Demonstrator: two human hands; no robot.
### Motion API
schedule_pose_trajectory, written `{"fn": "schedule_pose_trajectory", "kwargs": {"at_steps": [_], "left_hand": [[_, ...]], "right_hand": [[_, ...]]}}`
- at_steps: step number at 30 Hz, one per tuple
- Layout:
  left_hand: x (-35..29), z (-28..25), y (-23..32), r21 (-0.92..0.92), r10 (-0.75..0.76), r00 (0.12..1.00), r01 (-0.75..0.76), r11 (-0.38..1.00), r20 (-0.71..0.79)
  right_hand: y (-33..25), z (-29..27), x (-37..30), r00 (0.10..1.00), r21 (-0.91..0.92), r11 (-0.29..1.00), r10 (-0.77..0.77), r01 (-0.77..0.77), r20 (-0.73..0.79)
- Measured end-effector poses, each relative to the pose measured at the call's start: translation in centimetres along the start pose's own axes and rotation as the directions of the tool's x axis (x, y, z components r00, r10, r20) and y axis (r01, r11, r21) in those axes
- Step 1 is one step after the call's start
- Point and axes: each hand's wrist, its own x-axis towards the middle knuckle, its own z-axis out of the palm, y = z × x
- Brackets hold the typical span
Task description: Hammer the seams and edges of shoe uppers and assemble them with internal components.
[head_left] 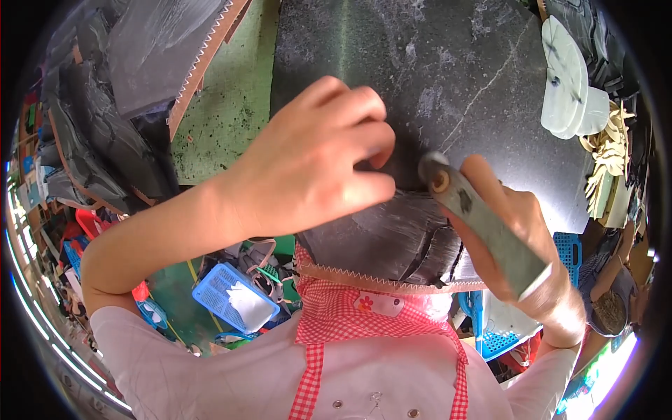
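My right hand (518,217) is wrapped round a hand tool (500,241) with a flat grey handle. Its rounded head, blurred, has a tan ring on the side and is over the dark slab. My left hand (315,157) hovers left of that head, fingers half curled and the thumb apart from them; nothing shows between. Under both hands, at the slab's near edge, lies a glossy black sheet piece (378,234) with a brown zigzag-cut edge facing me. The dark, scratched slab (392,77) stretches away beyond my hands.
Similar black pieces with zigzag edges (161,56) are piled at the left on a pale green surface (231,105). Translucent white plastic pieces (565,84) lie at the slab's right edge, near beige strips (610,157). A blue basket (234,297) stands below left; another person (612,301) is at far right.
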Motion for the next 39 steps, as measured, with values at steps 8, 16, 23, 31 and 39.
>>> {"fn": "schedule_pose_trajectory", "kwargs": {"at_steps": [8,16,23,31,39], "left_hand": [[-1.0,-0.1,-0.4,-0.019,0.011,0.998,-0.013,1.000,-0.069],[-1.9,-0.3,-1.2,-0.180,-0.158,0.986,0.147,0.973,-0.049],[-2.2,-0.5,-0.1,0.011,-0.234,0.961,0.238,0.971,-0.149],[-3.2,0.3,1.1,-0.070,-0.262,0.950,0.253,0.965,-0.171],[-4.1,0.7,1.4,-0.146,-0.350,0.919,0.326,0.934,-0.185]], "right_hand": [[-0.1,0.5,-0.1,0.996,0.027,0.997,0.070,-0.071,0.060],[-0.6,1.9,-0.2,0.988,0.244,0.958,0.148,-0.152,0.034],[-1.0,3.2,0.0,0.996,0.062,0.998,0.000,0.006,-0.085],[-1.1,3.4,0.2,0.994,0.143,0.988,0.064,-0.052,-0.085],[-1.5,2.1,0.8,0.995,0.158,0.986,0.062,-0.049,-0.079]]}}
